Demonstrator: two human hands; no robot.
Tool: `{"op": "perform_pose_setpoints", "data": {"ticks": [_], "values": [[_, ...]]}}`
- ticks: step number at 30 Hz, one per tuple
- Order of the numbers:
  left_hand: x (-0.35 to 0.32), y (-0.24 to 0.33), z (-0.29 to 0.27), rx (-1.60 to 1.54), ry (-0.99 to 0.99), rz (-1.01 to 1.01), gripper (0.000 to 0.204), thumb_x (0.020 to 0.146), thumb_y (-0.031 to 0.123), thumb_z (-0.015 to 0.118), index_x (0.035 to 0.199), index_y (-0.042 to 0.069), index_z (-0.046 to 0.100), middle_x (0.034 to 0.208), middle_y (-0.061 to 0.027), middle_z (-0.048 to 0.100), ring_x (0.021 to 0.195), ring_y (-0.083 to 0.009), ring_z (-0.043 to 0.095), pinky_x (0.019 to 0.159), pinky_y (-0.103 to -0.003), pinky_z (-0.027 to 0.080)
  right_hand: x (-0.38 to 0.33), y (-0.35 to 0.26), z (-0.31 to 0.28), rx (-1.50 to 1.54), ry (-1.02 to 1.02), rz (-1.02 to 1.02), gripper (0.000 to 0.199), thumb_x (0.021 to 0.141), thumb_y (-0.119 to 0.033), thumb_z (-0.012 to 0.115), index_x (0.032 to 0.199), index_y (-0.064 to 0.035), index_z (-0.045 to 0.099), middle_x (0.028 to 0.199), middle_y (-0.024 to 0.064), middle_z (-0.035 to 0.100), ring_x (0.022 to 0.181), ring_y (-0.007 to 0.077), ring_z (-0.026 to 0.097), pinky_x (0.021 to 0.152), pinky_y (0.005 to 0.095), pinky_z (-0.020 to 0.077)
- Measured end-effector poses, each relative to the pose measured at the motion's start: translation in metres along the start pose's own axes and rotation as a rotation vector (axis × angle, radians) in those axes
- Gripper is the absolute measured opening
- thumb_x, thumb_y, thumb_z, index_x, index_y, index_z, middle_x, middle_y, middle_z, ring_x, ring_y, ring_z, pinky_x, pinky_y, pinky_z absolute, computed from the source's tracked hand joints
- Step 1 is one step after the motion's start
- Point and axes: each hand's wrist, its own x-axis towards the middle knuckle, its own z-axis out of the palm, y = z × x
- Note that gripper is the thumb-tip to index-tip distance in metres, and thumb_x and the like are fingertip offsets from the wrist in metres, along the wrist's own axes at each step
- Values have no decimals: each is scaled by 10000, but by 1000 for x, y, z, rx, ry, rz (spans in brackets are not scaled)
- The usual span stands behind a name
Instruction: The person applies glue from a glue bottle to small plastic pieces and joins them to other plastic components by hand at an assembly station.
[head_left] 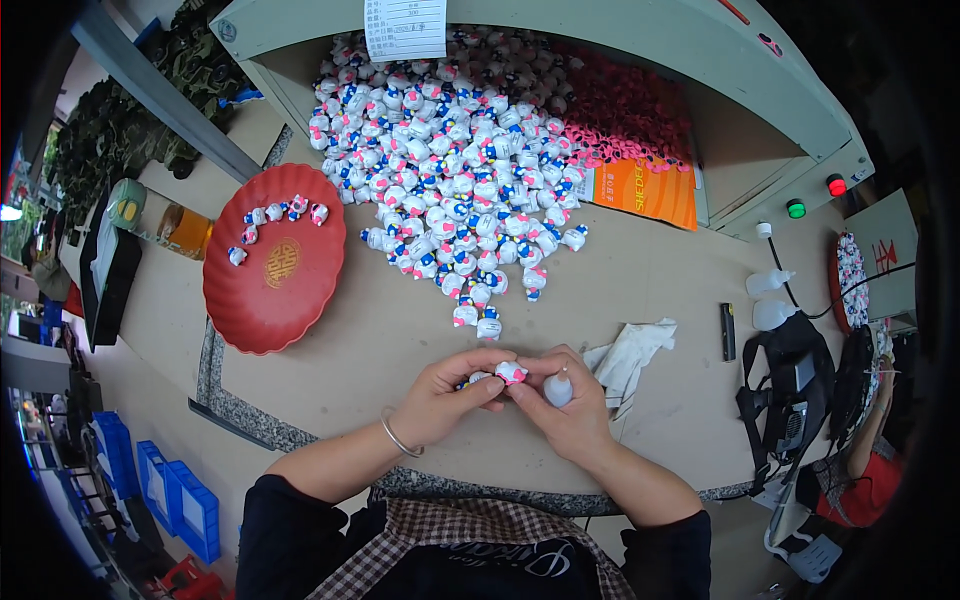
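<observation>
Above the bench's near edge, my left hand [445, 395] pinches a small white figurine [511, 372] with pink on it. Part of a second figurine [477, 378] shows inside the curl of the same hand. My right hand [583, 420] is closed around a small white squeeze bottle [558, 390] with a narrow tip. Its thumb and finger also meet the right side of the pinched figurine. A large heap of white, blue and pink figurines [440, 160] spreads out of the cabinet just beyond my hands. On the left, several figurines line the far part of a red scalloped tray [318, 300].
Pink small parts [625, 115] and an orange packet [650, 195] lie inside the cabinet [790, 90]. Right of my hands are a white cloth [637, 355], a black stick-like object [727, 332], two squeeze bottles [772, 315] and a black bag [790, 390]. Another person's arm shows far right.
</observation>
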Motion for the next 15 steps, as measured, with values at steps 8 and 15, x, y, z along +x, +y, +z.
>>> {"op": "perform_pose_setpoints", "data": {"ticks": [8,15], "values": [[1,1,-1,-53,-36,4,298,851,53,500,1150,45,498,1110,-56,514,983,-119,512,779,-249,489,2,4,-3,-19,-32,7,154,741,-33,626,883,-10,571,781,52,508,689,130,529,611,240,417],[8,2,-7,-555,-63,-170,346,894,122,424,1229,46,396,1077,-96,531,919,-141,550,745,-204,491,3,-12,-13,67,-52,144,205,786,-18,575,981,-6,515,867,45,502,730,94,524,668,225,446]]}}
